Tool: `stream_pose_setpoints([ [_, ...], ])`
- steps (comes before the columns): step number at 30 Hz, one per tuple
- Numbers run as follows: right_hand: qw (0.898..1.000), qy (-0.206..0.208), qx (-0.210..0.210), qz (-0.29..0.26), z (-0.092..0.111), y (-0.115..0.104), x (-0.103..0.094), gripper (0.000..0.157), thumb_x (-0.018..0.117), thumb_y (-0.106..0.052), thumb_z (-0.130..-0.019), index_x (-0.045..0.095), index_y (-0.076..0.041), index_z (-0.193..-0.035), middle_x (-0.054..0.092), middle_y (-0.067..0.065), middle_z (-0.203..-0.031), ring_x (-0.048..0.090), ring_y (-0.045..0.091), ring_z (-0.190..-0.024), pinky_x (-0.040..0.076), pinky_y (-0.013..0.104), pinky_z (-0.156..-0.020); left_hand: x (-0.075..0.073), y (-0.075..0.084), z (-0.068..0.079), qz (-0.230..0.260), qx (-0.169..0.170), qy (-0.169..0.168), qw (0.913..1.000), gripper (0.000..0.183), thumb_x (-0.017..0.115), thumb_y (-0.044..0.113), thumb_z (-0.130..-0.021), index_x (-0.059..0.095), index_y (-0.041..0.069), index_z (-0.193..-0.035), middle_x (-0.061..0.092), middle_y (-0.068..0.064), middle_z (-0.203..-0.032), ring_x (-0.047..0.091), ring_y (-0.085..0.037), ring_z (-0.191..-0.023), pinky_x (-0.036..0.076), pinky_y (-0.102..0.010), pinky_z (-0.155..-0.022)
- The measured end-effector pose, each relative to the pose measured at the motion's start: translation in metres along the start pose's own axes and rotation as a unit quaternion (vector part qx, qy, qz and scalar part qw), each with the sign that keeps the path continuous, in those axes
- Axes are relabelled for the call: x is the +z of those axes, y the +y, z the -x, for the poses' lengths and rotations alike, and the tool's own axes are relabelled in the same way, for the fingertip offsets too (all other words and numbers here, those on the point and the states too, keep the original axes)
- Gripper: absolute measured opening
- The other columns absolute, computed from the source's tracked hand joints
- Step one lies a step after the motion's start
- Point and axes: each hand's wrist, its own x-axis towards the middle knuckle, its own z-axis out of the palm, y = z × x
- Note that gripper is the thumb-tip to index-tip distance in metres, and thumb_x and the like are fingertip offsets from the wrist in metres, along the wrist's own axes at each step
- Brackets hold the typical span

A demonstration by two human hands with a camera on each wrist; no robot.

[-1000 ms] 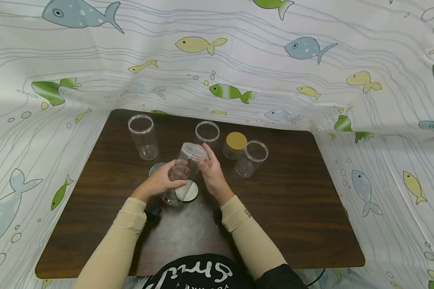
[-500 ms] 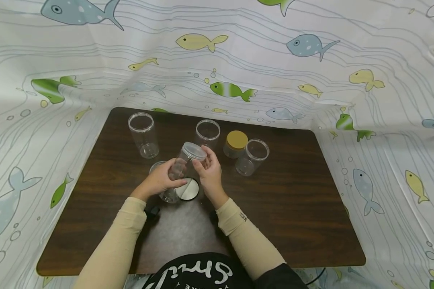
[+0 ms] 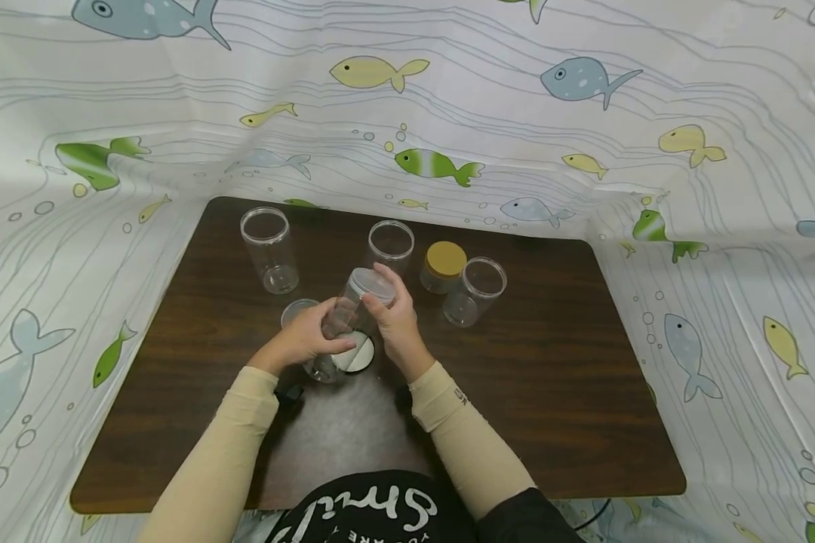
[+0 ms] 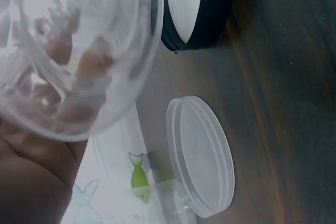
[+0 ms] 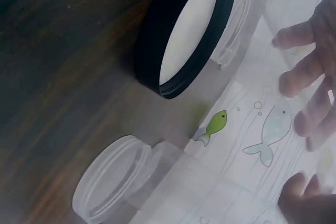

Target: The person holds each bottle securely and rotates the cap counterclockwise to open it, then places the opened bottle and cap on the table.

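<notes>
A clear plastic jar is held tilted above the table, a translucent lid on its upper end. My left hand grips the jar's body from the left, thumb across the front. At the upper right, my right hand curls round the lid, its thumb on the near side. The jar's clear round end fills the upper left of the left wrist view. Below the jar, a black-rimmed lid with a white liner lies on the table. A translucent lid lies behind the left hand, partly hidden.
A tall clear jar stands at the back left, another open jar behind the hands. A short jar with a gold lid and an open jar stand to the right. A fish-patterned sheet surrounds the brown table.
The held jar has shifted slightly right. My right thumb has moved across to the near side of the lid and the right fingers have shifted round it. The left hand keeps its grip.
</notes>
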Motion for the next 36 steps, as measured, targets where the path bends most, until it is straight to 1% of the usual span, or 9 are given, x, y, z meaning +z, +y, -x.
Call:
stream_pose_setpoints([
  [5, 0.997, -0.035, 0.037, -0.062, -0.004, 0.0, -0.004, 0.119, 0.087, -0.068, -0.06, 0.031, -0.003, -0.143, 0.05, 0.011, -0.13, 0.054, 0.015, -0.111, 0.046, 0.023, -0.093, 0.0, 0.001, 0.001, 0.062, 0.022, -0.029, 0.9974, 0.058, 0.078, 0.005, -0.089, 0.049, -0.003, -0.138, 0.059, -0.031, -0.131, 0.067, -0.038, -0.111, 0.056, -0.031, -0.084],
  [9, 0.993, -0.055, 0.061, -0.086, -0.004, -0.002, -0.006, 0.113, 0.088, -0.07, -0.057, 0.029, -0.01, -0.132, 0.042, 0.015, -0.134, 0.051, 0.016, -0.114, 0.045, 0.027, -0.097, 0.0, 0.001, 0.001, 0.098, 0.032, -0.05, 0.9935, 0.058, 0.073, -0.002, -0.09, 0.045, -0.006, -0.14, 0.053, -0.036, -0.134, 0.064, -0.043, -0.115, 0.055, -0.027, -0.086],
  [15, 0.993, -0.064, 0.055, -0.078, -0.005, 0.0, -0.007, 0.115, 0.085, -0.073, -0.059, 0.028, -0.007, -0.135, 0.04, 0.02, -0.138, 0.051, 0.019, -0.117, 0.045, 0.029, -0.099, -0.001, 0.001, 0.002, 0.108, 0.03, -0.052, 0.9924, 0.06, 0.073, 0.002, -0.091, 0.042, -0.007, -0.141, 0.052, -0.035, -0.136, 0.062, -0.043, -0.118, 0.055, -0.031, -0.089],
  [21, 0.993, -0.081, 0.048, -0.065, -0.006, 0.001, -0.009, 0.127, 0.083, -0.075, -0.062, 0.024, -0.002, -0.148, 0.041, 0.021, -0.14, 0.049, 0.021, -0.121, 0.044, 0.028, -0.098, -0.003, -0.001, 0.003, 0.097, 0.026, -0.04, 0.9942, 0.062, 0.072, 0.0, -0.091, 0.04, -0.008, -0.144, 0.052, -0.036, -0.136, 0.062, -0.045, -0.118, 0.055, -0.032, -0.089],
  [23, 0.994, -0.081, 0.042, -0.063, -0.005, 0.001, -0.01, 0.131, 0.083, -0.074, -0.062, 0.02, -0.002, -0.151, 0.039, 0.022, -0.144, 0.047, 0.021, -0.124, 0.043, 0.028, -0.1, -0.004, -0.001, 0.003, 0.095, 0.023, -0.034, 0.9947, 0.062, 0.071, -0.002, -0.091, 0.039, -0.009, -0.144, 0.052, -0.036, -0.135, 0.061, -0.045, -0.119, 0.055, -0.032, -0.089],
  [26, 0.996, -0.064, 0.018, -0.062, -0.002, 0.002, -0.01, 0.128, 0.083, -0.071, -0.065, 0.019, -0.001, -0.151, 0.038, 0.019, -0.146, 0.046, 0.019, -0.127, 0.042, 0.027, -0.101, -0.007, -0.002, 0.004, 0.082, 0.018, -0.023, 0.9962, 0.062, 0.072, -0.001, -0.091, 0.041, -0.007, -0.144, 0.054, -0.034, -0.134, 0.061, -0.043, -0.12, 0.055, -0.033, -0.09],
  [29, 0.998, -0.032, -0.02, -0.047, 0.002, 0.003, -0.009, 0.118, 0.083, -0.068, -0.068, 0.025, 0.0, -0.146, 0.043, 0.014, -0.14, 0.048, 0.015, -0.122, 0.043, 0.025, -0.096, -0.009, -0.003, 0.005, 0.067, 0.014, -0.012, 0.9976, 0.063, 0.075, 0.004, -0.091, 0.043, -0.006, -0.144, 0.055, -0.033, -0.134, 0.061, -0.041, -0.119, 0.054, -0.037, -0.092],
  [32, 0.999, -0.01, -0.051, -0.018, 0.005, 0.002, -0.006, 0.109, 0.081, -0.068, -0.071, 0.032, 0.003, -0.139, 0.047, 0.011, -0.132, 0.05, 0.013, -0.11, 0.044, 0.023, -0.089, -0.01, -0.004, 0.005, 0.054, 0.012, -0.007, 0.9985, 0.064, 0.076, 0.009, -0.091, 0.044, -0.005, -0.143, 0.056, -0.031, -0.134, 0.062, -0.038, -0.118, 0.053, -0.041, -0.094],
  [36, 0.998, -0.018, -0.067, 0.01, 0.009, -0.002, -0.004, 0.106, 0.078, -0.067, -0.075, 0.039, 0.009, -0.137, 0.045, 0.016, -0.141, 0.053, 0.013, -0.105, 0.046, 0.022, -0.087, -0.009, -0.004, 0.004, 0.047, 0.013, -0.004, 0.9988, 0.06, 0.076, 0.007, -0.09, 0.047, -0.003, -0.141, 0.057, -0.031, -0.132, 0.064, -0.037, -0.115, 0.054, -0.04, -0.092],
])
